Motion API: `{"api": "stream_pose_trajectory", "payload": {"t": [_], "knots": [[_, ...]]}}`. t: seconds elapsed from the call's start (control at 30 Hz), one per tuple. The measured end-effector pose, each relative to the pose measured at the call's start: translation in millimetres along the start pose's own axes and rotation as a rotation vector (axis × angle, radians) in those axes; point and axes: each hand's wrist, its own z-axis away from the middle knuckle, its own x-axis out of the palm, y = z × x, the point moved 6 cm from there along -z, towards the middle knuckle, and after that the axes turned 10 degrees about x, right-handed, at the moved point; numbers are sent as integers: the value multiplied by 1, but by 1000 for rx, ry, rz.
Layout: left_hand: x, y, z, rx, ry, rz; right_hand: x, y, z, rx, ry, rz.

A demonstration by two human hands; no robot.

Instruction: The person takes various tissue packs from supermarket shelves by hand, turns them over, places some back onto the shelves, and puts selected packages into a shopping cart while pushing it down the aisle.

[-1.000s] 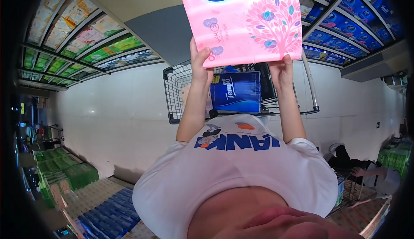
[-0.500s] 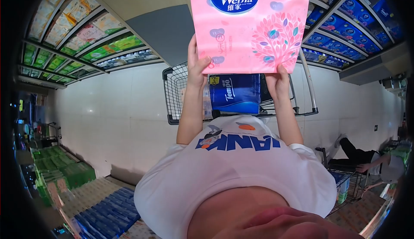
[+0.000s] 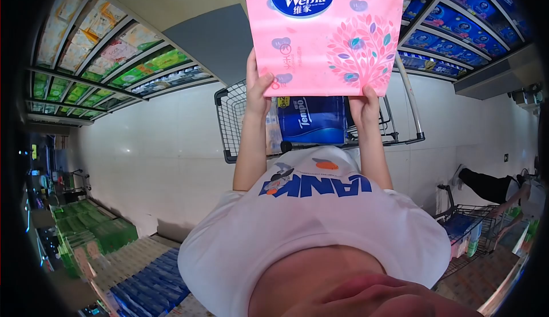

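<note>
Pink pack: a large pink plastic-wrapped pack of tissue [image 3: 323,31] with a tree of coloured leaves printed on it; held up at the far middle of the view, above the grey wire shopping trolley [image 3: 229,125] and not touching it
Left hand: the left hand [image 3: 256,91] is closed on the pack's near left corner; thumb on the printed face, fingers behind
Right hand: the right hand [image 3: 362,104] is clamped on the near right corner in the same way; both arms are stretched out from the white T-shirt [image 3: 314,225]
Handling: probably light for its bulk and soft, giving under the fingers; the film looks smooth and likely slippery, so the corners and short edges, taken with two hands, seem the surest hold; little risk of breakage
Writing on the pack: "WeiJia" with the characters 维家 in a dark blue oval; smaller print near the left thumb is too small to read
In the trolley: a dark blue wrapped pack [image 3: 311,119] marked "Tempo", lying just under the pink one
Shirt: blue block letters, upside down from here and not fully legible
Surroundings: shelves of green and yellow packs [image 3: 114,59] at far left; shelves of blue packs [image 3: 457,25] at far right; another person [image 3: 494,185] bending over a second trolley [image 3: 463,231] at near right
</note>
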Motion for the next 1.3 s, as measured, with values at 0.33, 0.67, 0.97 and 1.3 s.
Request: {"api": "stream_pose_trajectory", "payload": {"t": [0.33,0.67,0.97,1.3], "knots": [[-5,-1,3,-30,5,12,1,3,2,-13,38,-20],[57,20,-2,331,-20,-117,106,-33,50,-1017,114,1160],[68,-7,19,-103,24,261,103,-13,25,-388,-435,1303],[50,-10,34,-211,-30,179,106,-3,37,-340,-295,1135]]}}
